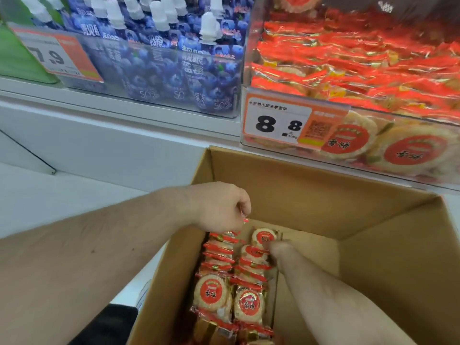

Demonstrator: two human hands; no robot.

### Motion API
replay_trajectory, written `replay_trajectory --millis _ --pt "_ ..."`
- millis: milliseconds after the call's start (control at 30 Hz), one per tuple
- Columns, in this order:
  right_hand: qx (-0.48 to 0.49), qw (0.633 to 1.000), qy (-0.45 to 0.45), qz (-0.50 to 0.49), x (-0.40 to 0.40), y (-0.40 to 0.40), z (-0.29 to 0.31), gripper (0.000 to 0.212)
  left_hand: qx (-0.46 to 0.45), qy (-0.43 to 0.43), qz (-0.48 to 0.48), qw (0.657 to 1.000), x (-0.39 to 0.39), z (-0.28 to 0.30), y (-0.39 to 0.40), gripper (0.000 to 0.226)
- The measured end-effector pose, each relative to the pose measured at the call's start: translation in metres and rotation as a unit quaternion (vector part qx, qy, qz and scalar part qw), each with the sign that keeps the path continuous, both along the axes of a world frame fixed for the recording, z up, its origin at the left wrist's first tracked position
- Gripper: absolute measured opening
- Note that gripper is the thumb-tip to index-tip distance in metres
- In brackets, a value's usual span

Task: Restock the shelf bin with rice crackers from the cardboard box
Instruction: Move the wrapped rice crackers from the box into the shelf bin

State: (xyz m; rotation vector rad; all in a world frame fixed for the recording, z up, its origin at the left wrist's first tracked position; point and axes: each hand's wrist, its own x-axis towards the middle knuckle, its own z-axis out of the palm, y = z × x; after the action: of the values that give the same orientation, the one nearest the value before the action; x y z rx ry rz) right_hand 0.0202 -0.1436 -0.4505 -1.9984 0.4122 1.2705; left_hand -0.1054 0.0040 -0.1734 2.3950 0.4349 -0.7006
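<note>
Both hands down in the cardboard box [311, 195], going at the rice cracker packs [231, 277].

Left hand [221, 207] hovers over the box's left wall, fingers curled under, pinching a bit of red wrapper; the rest of that pack is hidden. Right hand [278, 247] is deeper in, fingers on the packs in the right row; can't tell if it's gripping. Packs sit in two rows along the box's left side, w/ bare cardboard to the right. Just behind the box, the clear shelf bin [373, 150] is piled w/ the same red-wrapped crackers, price tag [276, 123] reading 8.8 on its front. Blueberry pouches [174, 58] w/ white caps fill the next bin to the left.
</note>
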Motion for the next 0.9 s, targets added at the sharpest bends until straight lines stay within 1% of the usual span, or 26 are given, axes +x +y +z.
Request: replay_trajectory --millis 67,133,200,267,333,400,467,500,533,567,600,633,667,700,733,800,833,900 --pt "0.036 0.998 0.027 -0.048 -0.003 -0.001 0.021 0.025 -0.004 0.015 0.008 1.0 0.002 -0.003 -0.002 0.037" --pt "0.096 0.989 0.061 -0.095 -0.007 -0.009 0.047 0.012 -0.003 0.025 0.021 0.999 0.003 -0.007 -0.003 0.047" --pt "0.195 0.968 0.117 -0.103 -0.011 -0.019 0.081 0.011 0.001 0.025 0.047 0.999 0.004 -0.009 -0.004 0.06" --pt "0.309 0.932 0.177 -0.067 -0.016 -0.021 0.114 0.014 -0.017 0.011 0.093 0.995 0.003 -0.011 -0.005 0.069" --pt "0.4 0.894 0.203 -0.003 -0.026 -0.015 0.14 0.023 -0.084 -0.004 0.165 0.983 0.002 -0.01 -0.009 0.069" --pt "0.466 0.856 0.22 0.054 -0.031 -0.007 0.155 0.035 -0.155 -0.041 0.239 0.958 0.001 -0.01 -0.012 0.059" --pt "0.501 0.828 0.233 0.098 -0.027 -0.002 0.154 0.039 -0.181 -0.078 0.273 0.942 0.002 -0.01 -0.01 0.047" --pt "0.498 0.83 0.233 0.096 -0.022 -0.002 0.147 0.036 -0.183 -0.084 0.271 0.941 0.002 -0.009 -0.009 0.045" --pt "0.466 0.851 0.232 0.072 -0.016 -0.003 0.137 0.03 -0.176 -0.084 0.26 0.946 0.002 -0.008 -0.008 0.044" --pt "0.404 0.89 0.211 0.031 -0.011 -0.005 0.119 0.022 -0.161 -0.081 0.245 0.953 0.001 -0.007 -0.007 0.045" --pt "0.311 0.937 0.161 -0.007 -0.007 -0.007 0.101 0.012 -0.144 -0.078 0.23 0.959 0.001 -0.007 -0.005 0.046" --pt "0.204 0.974 0.093 -0.022 -0.007 -0.01 0.083 0.007 -0.131 -0.072 0.219 0.964 0.0 -0.008 -0.004 0.048" --pt "0.1 0.994 0.03 -0.002 -0.009 -0.012 0.069 0.009 -0.124 -0.065 0.209 0.968 -0.002 -0.009 -0.002 0.049" --pt "0.03 0.999 -0.006 0.024 -0.012 -0.013 0.056 0.011 -0.119 -0.06 0.2 0.971 -0.003 -0.01 0.0 0.05" --pt "0.002 0.999 -0.014 0.04 -0.016 -0.013 0.049 0.014 -0.112 -0.056 0.192 0.973 -0.003 -0.012 0.002 0.051" --pt "-0.009 0.998 -0.012 0.057 -0.023 -0.01 0.034 0.032 -0.102 -0.047 0.185 0.976 -0.004 -0.014 0.006 0.053" --pt "-0.014 0.998 -0.012 0.062 -0.025 -0.008 0.029 0.036 -0.101 -0.045 0.186 0.976 -0.004 -0.015 0.007 0.053" --pt "-0.022 0.997 -0.017 0.077 -0.027 -0.005 0.019 0.031 -0.101 -0.045 0.188 0.976 -0.003 -0.015 0.009 0.053"
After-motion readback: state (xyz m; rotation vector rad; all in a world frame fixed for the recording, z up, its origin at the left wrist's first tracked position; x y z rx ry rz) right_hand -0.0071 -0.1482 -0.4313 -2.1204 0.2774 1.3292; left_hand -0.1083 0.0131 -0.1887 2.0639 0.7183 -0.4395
